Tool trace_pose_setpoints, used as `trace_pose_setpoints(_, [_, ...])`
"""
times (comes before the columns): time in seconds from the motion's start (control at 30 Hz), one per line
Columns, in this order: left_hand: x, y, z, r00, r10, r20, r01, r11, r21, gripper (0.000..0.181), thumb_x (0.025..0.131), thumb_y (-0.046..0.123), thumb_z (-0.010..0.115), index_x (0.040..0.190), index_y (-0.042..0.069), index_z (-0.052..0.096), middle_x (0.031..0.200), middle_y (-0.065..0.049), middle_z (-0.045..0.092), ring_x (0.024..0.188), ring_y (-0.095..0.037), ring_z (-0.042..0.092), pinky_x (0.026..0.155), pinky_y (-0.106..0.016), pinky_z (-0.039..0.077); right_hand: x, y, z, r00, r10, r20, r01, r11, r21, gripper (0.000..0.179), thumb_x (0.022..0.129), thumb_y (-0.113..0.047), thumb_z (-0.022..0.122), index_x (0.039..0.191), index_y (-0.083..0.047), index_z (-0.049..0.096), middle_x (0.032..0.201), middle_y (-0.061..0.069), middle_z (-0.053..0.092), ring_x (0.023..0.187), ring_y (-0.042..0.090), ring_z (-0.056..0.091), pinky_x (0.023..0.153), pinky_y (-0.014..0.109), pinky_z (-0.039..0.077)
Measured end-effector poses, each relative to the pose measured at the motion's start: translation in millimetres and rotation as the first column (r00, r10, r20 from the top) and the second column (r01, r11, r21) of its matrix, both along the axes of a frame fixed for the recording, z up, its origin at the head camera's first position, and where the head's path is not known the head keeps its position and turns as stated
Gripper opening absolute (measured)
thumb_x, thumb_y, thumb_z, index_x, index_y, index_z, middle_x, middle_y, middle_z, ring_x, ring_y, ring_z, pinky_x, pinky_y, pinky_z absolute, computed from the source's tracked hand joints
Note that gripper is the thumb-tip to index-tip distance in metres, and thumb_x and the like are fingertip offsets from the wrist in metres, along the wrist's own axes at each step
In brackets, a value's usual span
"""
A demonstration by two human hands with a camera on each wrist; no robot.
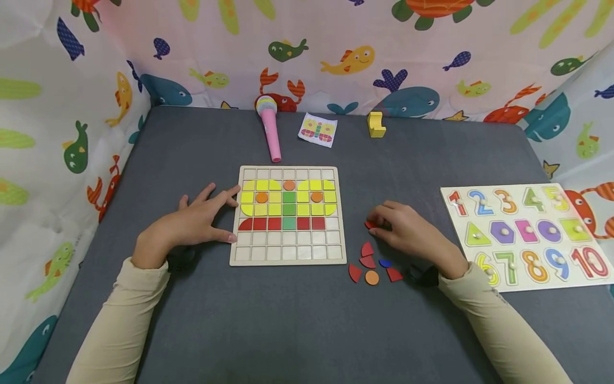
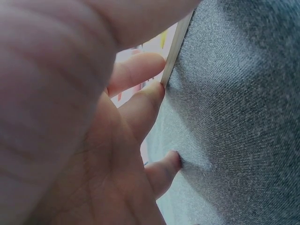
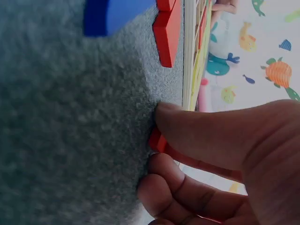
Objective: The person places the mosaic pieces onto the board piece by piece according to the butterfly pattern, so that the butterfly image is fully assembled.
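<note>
A wooden grid board (image 1: 288,256) lies on the grey table, with yellow, green, red and orange flat tiles set in its squares. My left hand (image 1: 199,216) is spread at its left side, thumb and fingertips right at the edge; the left wrist view shows fingertips along the board's side. My right hand (image 1: 408,229) is to the right of the board and pinches a red tile (image 3: 158,140) between thumb and fingers, low at the table. Near it lie several loose red tiles (image 1: 367,262), an orange round tile (image 1: 371,277) and a blue tile (image 1: 385,263).
At the far right lies a number and shape puzzle board (image 1: 523,237), partly behind the right forearm. Toward the back are a pink toy microphone (image 1: 271,133), a small picture card (image 1: 317,130) and a yellow block (image 1: 376,125). Fish-patterned cloth (image 1: 316,32) borders the table.
</note>
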State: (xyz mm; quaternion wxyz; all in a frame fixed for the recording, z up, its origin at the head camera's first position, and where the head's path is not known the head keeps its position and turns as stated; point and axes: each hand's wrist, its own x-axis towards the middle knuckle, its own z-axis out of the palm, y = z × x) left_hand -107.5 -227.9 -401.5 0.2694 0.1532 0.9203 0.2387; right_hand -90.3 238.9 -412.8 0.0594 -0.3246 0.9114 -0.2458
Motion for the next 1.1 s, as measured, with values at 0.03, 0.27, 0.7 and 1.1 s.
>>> trace_pose_setpoints(0.03, [0.1,-0.2,-0.5,1.000,-0.001,-0.004,0.001,1.000,0.003,0.114,0.083,0.052,0.090,0.170,0.018,0.024,0.170,-0.024,0.032,0.160,-0.052,-0.005,0.110,-0.086,-0.007,-1.0,-1,0.4,1.000,0.002,-0.003,-0.002,1.000,0.006,0.012,0.096,-0.005,0.080,0.106,-0.006,0.073,0.092,0.000,0.064,0.081,0.017,0.060,0.071,0.040,0.053])
trace_pose_setpoints(0.27, [-1.4,1.3,2.2,1.000,-0.020,0.013,0.020,0.999,-0.046,0.110,0.087,0.048,0.088,0.170,0.017,0.023,0.173,-0.024,0.025,0.159,-0.052,-0.007,0.111,-0.086,-0.007,-10.3,-3,6.0,1.000,-0.020,-0.010,0.021,1.000,0.017,0.010,0.099,0.001,0.070,0.108,0.000,0.074,0.094,0.005,0.072,0.074,0.014,0.058,0.068,0.037,0.054])
trace_pose_setpoints(0.7, [-0.5,1.5,0.8,1.000,-0.002,0.022,0.003,0.999,-0.042,0.113,0.087,0.046,0.089,0.171,0.017,0.020,0.172,-0.023,0.028,0.160,-0.052,-0.008,0.111,-0.085,-0.009,-24.3,-27,15.5,0.999,-0.027,0.041,0.031,0.995,-0.090,0.012,0.100,0.000,0.073,0.112,-0.003,0.074,0.098,0.005,0.075,0.080,0.016,0.064,0.071,0.038,0.057])
trace_pose_setpoints(1.1, [-1.4,1.2,-0.4,1.000,-0.003,0.013,0.004,0.999,-0.044,0.111,0.088,0.043,0.089,0.171,0.017,0.021,0.173,-0.023,0.027,0.160,-0.051,-0.006,0.112,-0.085,-0.009,-26.3,-53,18.0,0.999,0.036,0.022,-0.032,0.986,-0.161,0.008,0.098,0.000,0.075,0.105,-0.003,0.076,0.095,0.002,0.068,0.081,0.015,0.058,0.070,0.034,0.052])
